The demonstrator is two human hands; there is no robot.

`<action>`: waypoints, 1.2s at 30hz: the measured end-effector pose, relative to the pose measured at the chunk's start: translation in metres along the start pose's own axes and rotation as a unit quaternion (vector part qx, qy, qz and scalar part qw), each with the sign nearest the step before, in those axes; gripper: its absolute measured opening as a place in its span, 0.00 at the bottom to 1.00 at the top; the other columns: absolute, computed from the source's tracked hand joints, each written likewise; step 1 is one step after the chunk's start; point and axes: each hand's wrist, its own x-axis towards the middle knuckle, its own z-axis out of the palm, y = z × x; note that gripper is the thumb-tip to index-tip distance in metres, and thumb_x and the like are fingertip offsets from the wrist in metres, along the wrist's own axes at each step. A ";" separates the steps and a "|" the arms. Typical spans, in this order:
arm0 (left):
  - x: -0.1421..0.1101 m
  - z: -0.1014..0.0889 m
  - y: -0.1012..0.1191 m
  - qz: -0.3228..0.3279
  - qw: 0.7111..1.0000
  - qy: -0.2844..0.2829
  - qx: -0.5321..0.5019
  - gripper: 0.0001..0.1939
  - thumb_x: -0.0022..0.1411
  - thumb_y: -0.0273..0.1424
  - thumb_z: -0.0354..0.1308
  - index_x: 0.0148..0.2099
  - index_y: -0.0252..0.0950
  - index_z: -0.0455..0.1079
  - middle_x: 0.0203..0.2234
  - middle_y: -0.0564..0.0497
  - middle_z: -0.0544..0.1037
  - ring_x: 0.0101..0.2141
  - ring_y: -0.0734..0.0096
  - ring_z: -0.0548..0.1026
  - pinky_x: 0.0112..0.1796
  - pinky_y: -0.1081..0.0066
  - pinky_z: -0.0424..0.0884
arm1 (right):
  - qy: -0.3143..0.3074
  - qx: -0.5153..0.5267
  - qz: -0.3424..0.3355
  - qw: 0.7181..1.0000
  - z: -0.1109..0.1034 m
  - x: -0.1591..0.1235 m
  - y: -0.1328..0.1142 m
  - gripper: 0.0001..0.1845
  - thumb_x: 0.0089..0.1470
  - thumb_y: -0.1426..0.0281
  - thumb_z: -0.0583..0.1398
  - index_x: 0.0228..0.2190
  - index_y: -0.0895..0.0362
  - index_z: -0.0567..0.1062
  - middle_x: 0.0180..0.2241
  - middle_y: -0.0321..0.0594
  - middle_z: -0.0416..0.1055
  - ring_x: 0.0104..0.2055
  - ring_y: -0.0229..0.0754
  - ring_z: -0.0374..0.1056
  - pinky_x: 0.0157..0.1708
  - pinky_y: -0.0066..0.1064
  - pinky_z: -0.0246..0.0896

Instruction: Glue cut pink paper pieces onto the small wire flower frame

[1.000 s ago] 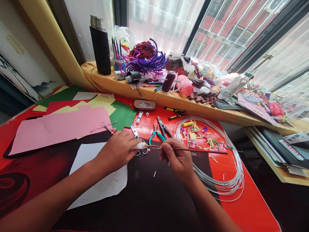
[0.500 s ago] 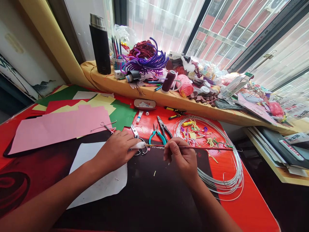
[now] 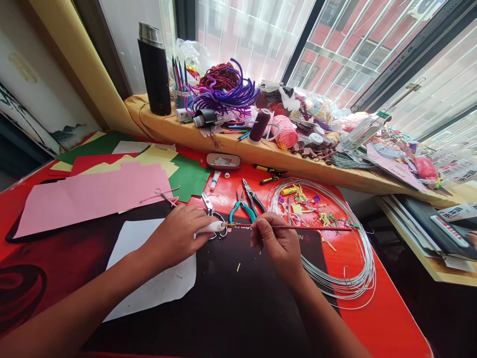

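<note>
Your red surface (image 3: 376, 318) sits under a bright window (image 3: 253, 40), with pink card (image 3: 89, 204) on one side, a coil of silver wire (image 3: 357, 278) on the other, and teal-handled pliers (image 3: 242, 211) between. Your left hand (image 3: 175, 237) clenches a small white tapered piece (image 3: 211, 227); your right hand (image 3: 278, 246) pinches a thin paintbrush (image 3: 290, 227), its tip touching that piece.

2 bare forearms (image 3: 80, 303) angled inward, left hand (image 3: 175, 236) curled, right hand (image 3: 279, 246) pinching
</note>
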 end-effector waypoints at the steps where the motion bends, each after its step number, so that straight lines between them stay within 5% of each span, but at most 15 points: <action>1: 0.000 -0.001 -0.001 0.000 1.000 0.001 0.003 0.10 0.75 0.32 0.59 0.53 0.43 0.79 0.39 0.50 0.84 0.42 0.58 0.76 0.45 0.59 0.64 | -0.001 0.000 0.000 1.000 -0.001 0.000 0.001 0.20 0.72 0.53 0.61 0.34 0.54 0.78 0.26 0.35 0.72 0.23 0.38 0.71 0.21 0.28 0.62; 24: -0.005 -0.001 -0.011 -0.028 0.999 -0.007 0.020 0.10 0.74 0.34 0.59 0.51 0.41 0.80 0.40 0.48 0.84 0.43 0.53 0.77 0.47 0.56 0.66 | 0.041 0.014 -0.008 0.999 -0.008 -0.004 0.000 0.20 0.72 0.55 0.62 0.33 0.55 0.79 0.24 0.35 0.73 0.22 0.37 0.71 0.21 0.27 0.63; 36: -0.003 0.002 -0.005 -0.042 0.998 -0.030 -0.021 0.10 0.74 0.35 0.58 0.52 0.44 0.80 0.42 0.50 0.85 0.44 0.55 0.78 0.46 0.58 0.64 | -0.005 0.019 -0.031 0.999 0.000 -0.005 -0.001 0.16 0.74 0.60 0.61 0.34 0.55 0.80 0.27 0.35 0.72 0.24 0.36 0.71 0.23 0.27 0.63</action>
